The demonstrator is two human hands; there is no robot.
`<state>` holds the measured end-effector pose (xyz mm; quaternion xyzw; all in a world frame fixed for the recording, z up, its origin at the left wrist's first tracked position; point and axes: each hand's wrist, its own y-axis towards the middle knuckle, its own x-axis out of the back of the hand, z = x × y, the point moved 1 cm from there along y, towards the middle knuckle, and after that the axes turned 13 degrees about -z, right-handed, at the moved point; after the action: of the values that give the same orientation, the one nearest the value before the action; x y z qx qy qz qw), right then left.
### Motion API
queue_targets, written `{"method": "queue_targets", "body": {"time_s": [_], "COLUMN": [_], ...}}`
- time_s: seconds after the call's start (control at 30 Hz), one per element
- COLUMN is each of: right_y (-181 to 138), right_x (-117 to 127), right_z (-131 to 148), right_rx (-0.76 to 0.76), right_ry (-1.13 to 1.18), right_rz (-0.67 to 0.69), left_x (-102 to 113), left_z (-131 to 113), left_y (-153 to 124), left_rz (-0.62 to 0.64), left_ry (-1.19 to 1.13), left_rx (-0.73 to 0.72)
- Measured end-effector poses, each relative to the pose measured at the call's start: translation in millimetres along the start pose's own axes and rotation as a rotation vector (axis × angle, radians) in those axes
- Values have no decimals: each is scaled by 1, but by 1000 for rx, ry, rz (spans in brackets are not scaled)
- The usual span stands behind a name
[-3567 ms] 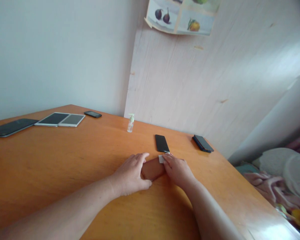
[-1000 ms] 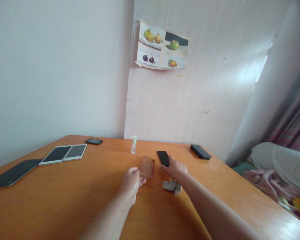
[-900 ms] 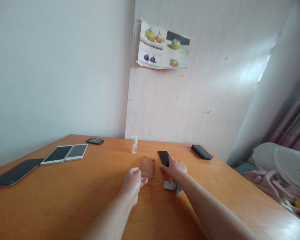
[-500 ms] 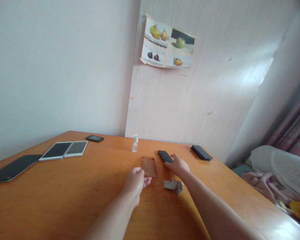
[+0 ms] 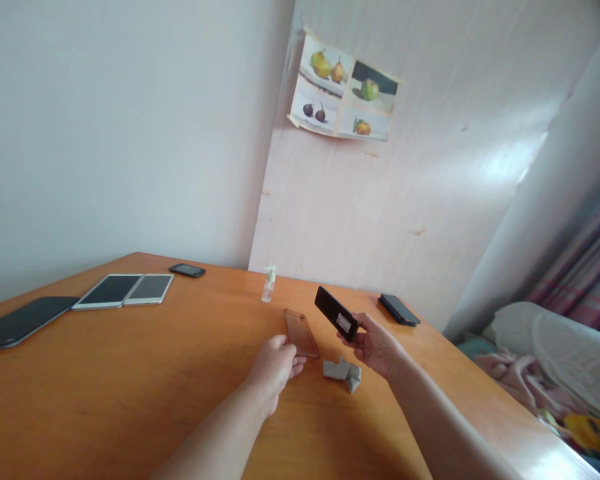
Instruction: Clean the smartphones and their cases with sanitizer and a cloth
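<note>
Between the thumb and fingers of my left hand (image 5: 279,363) is the near end of a clear brownish phone case (image 5: 301,333), tilted over the table. My right hand (image 5: 373,343) grips a black phone (image 5: 336,313) by its lower right end, holding it up off the table. A small pale label shows on the phone's dark face. Just below the case and phone lies a crumpled grey cloth (image 5: 343,373). Some fingertips of both hands are hidden behind what they hold.
A small clear pump bottle (image 5: 268,287) stands behind the case. To the left lie two white tablets (image 5: 107,292) (image 5: 150,289), a larger dark tablet (image 5: 27,321) and a small black phone (image 5: 187,270). A dark cased device (image 5: 399,310) rests near the right edge of the wooden table (image 5: 130,373).
My right hand has lifted the black phone from the table and tilted it, so its labelled face shows. The case in my left hand has turned and tipped slightly.
</note>
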<state>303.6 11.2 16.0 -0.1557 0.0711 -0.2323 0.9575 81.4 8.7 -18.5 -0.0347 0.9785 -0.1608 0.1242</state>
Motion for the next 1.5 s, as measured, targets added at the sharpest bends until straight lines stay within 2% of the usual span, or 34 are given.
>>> {"method": "queue_targets", "body": {"time_s": [0.07, 0.13, 0.27, 0.57, 0.7, 0.83, 1.1, 1.27, 1.37, 1.5], "right_y": [-6, -13, -28, -44, -56, -63, -61, -56, -53, -52], "right_x": [-3, -7, -19, -43, -49, -55, -55, -53, -48, -43], "right_z": [-2, -4, -11, -18, -17, -18, -27, -33, -36, -37], "right_rx": [27, 116, 318, 638, 677, 724, 739, 777, 620, 221], "right_ry": [-32, -121, -354, -933, -1131, -1222, -1155, -929, -658, -307], "right_rz": [-28, -54, -107, -233, -246, -238, -157, -25, -15, -4], "left_x": [-1, -1, -3, -5, -6, -7, -4, -2, -1, 0], "left_z": [1, 3, 5, 3, 2, 0, 3, 1, -1, -3], "left_y": [-1, -1, -3, -10, -16, -22, -20, -17, -16, -14], "left_rz": [24, 47, 88, 80, 104, 130, 175, 196, 204, 209], "left_ry": [13, 20, 22, 58, 80, 66, 26, 14, 0, -24], "left_rx": [-8, -14, -29, -74, -78, -64, 34, 70, 87, 103]}}
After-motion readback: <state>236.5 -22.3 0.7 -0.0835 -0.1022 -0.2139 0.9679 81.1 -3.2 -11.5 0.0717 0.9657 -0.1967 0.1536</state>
